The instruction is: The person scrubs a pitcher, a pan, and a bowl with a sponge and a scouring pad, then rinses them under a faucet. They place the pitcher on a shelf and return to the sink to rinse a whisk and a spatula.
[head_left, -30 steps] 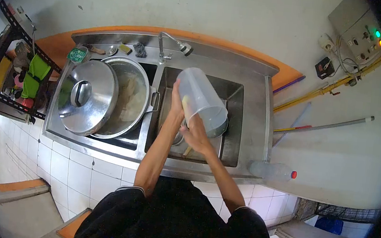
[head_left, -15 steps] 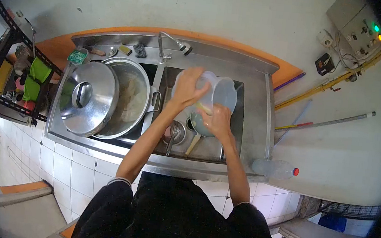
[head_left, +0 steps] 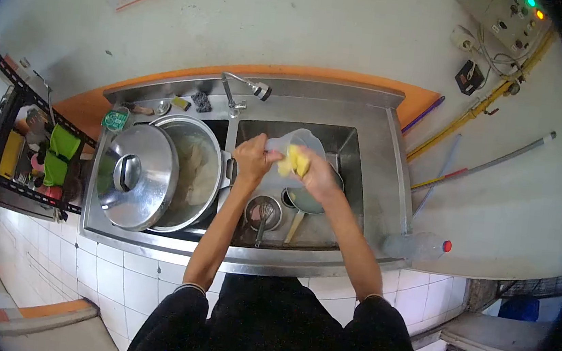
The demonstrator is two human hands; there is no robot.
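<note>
Over the right sink basin (head_left: 350, 140), my left hand (head_left: 252, 161) is closed on the rim of a translucent plastic container (head_left: 304, 138), which is tipped on its side. My right hand (head_left: 320, 178) grips a yellow sponge (head_left: 295, 160) against the container. Below them in the basin lies a pan (head_left: 314, 203), partly hidden by my right hand and forearm, its light handle (head_left: 295, 226) pointing toward me. To its left, a small metal bowl (head_left: 274, 224) has a whisk (head_left: 264, 213) resting in it.
A large metal pot (head_left: 214, 189) fills the left basin, its lid (head_left: 151, 189) leaning over its left side. Behind the basins rises a faucet (head_left: 232, 98). A clear bottle with a red cap (head_left: 447, 246) is at the right edge, and a shelf rack (head_left: 28, 101) stands left.
The container has tipped and shifted left and down, with my left hand moving lower along it. The sponge in my right hand shows more clearly now. The head view has shifted slightly.
</note>
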